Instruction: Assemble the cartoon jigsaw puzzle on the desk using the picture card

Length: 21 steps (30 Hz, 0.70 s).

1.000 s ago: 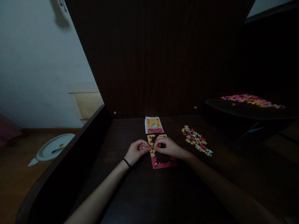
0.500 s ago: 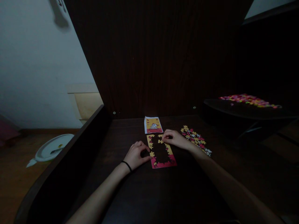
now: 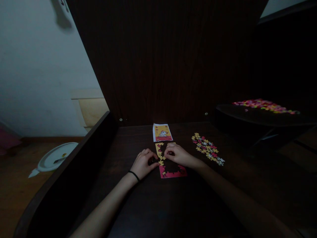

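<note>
Dim shot, dark wood desk (image 3: 153,205). Part-built jigsaw puzzle (image 3: 170,170) lies flat at desk centre: yellow/pink border done, middle open w/ dark desk showing through. Left hand (image 3: 143,164) rests on desk at puzzle's left edge, fingers curled, tips touching the yellow border pieces; whether it pinches a piece can't tell, too dark. Black band (image 3: 134,175) on left wrist. Right hand (image 3: 177,154) lies over puzzle's upper part, fingers bent down onto the top-left border, close to left hand's tips; looks like pressing on a piece, but grip can't tell.

Just behind puzzle, touching or nearly so: small reference picture (image 3: 162,132), yellow/red w/ white figure. To the right, apart from right hand: heap of loose puzzle pieces (image 3: 207,148), yellow, pink, white. Far right, a raised dark round surface (image 3: 260,115) w/ a strip of bright multicolour bits (image 3: 266,105). Left of desk, down on the floor (image 3: 15,185): white plate (image 3: 55,157).
</note>
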Tool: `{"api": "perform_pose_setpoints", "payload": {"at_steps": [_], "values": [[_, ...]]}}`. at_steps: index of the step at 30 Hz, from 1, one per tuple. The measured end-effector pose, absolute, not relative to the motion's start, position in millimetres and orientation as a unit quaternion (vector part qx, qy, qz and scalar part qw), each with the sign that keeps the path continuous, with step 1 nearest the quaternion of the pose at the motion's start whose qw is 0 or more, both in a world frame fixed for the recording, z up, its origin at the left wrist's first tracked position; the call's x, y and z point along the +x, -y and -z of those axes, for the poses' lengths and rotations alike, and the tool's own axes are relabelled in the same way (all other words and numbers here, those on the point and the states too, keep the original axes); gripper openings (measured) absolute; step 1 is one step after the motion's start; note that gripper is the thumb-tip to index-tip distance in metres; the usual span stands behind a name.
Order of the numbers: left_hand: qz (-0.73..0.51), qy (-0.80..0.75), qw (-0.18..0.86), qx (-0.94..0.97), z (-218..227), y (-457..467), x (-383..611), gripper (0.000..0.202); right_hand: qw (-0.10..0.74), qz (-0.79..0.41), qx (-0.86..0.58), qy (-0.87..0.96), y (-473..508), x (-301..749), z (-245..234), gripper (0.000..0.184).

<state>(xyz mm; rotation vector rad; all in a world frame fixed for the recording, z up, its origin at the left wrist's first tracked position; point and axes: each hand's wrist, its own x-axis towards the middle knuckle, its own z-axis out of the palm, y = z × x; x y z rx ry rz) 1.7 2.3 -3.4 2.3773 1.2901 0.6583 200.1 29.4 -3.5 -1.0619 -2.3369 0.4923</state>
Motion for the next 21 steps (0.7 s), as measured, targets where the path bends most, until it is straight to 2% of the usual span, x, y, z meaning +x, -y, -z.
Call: {"api": "perform_pose_setpoints", "payload": {"at_steps": [8, 16, 21], "values": [[-0.240, -0.463, 0.157, 0.839, 6.1, -1.6, 3.8, 0.014, 0.243, -0.178, -0.395, 0.868, -23.4, 192.9, 2.1, 0.012], [-0.242, -0.441, 0.155, 0.850, 6.0, -0.3, 3.7, 0.025, 0.233, -0.172, -0.403, 0.868, -20.5, 191.2, -0.2, 0.013], [-0.243, -0.436, 0.159, 0.852, 6.9, -0.7, 3.4, 0.020, 0.240, -0.164, -0.405, 0.867, -20.6, 190.6, 0.9, 0.011]]}}
